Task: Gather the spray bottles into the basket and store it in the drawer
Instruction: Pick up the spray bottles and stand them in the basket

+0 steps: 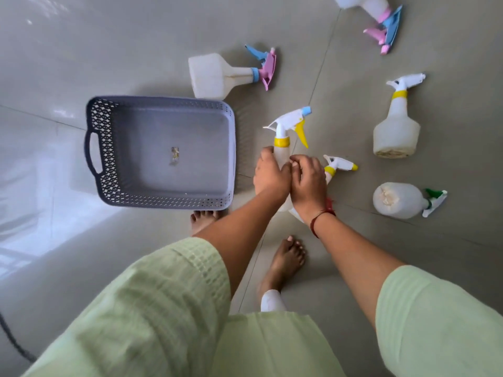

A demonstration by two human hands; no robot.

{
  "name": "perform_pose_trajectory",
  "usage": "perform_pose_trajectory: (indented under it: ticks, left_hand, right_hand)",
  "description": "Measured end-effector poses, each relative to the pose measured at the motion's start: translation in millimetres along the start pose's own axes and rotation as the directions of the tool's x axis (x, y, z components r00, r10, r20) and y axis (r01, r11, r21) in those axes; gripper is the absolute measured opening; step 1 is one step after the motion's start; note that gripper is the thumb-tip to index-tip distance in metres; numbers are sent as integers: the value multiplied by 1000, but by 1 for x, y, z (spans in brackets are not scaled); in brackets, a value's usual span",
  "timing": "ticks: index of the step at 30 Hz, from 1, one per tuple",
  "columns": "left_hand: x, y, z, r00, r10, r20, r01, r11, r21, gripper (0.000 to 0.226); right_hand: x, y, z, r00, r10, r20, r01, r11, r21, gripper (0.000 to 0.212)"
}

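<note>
A grey perforated basket [163,197] sits on the tiled floor at centre left, holding no bottles. Just right of it, my left hand [270,174] is wrapped around a white spray bottle with a yellow collar and blue nozzle [288,126]. My right hand [309,183] grips a second spray bottle with a yellow collar and yellow tip [340,164], its body mostly hidden under the hand. Other spray bottles lie on the floor: a pink-and-blue one [217,76] behind the basket, another pink-and-blue one [378,12] at the top, a yellow-collared one [397,129] and a green-triggered one [400,200] at the right.
My bare feet [285,262] stand on the floor just below the hands, one [202,219] touching the basket's near edge. Glossy grey tiles spread all around. A dark cable [11,341] curves along the bottom left corner. No drawer is in view.
</note>
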State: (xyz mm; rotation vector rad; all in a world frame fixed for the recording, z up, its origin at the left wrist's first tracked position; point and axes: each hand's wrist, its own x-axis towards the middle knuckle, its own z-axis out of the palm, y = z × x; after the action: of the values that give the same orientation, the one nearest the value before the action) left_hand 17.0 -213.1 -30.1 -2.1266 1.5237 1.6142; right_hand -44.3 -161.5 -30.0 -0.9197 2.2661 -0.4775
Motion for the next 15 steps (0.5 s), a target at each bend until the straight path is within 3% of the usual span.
perform_pose_trajectory:
  ticks: [2, 7, 11, 15]
  left_hand:
    - [-9, 14, -15, 997, 68, -45, -72, 992, -104, 40]
    - [-14, 29, -71, 958, 227, -177, -258, 951, -174, 37]
    - [-10, 12, -133, 929, 193, -315, -272, 935, -228, 40]
    - [1, -35, -200, 888, 103, -448, -199, 964, -174, 44]
  right_hand:
    - [-3, -18, -9, 999, -8, -53, 11, 998, 62, 23]
    - [-4, -74, -16, 991, -106, -80, 118, 982, 149, 28]
    - [-4, -119, 5, 959, -282, 10, 278, 950, 143, 37]
    - [-14, -167, 54, 892, -405, 203, 362, 906, 217, 45]
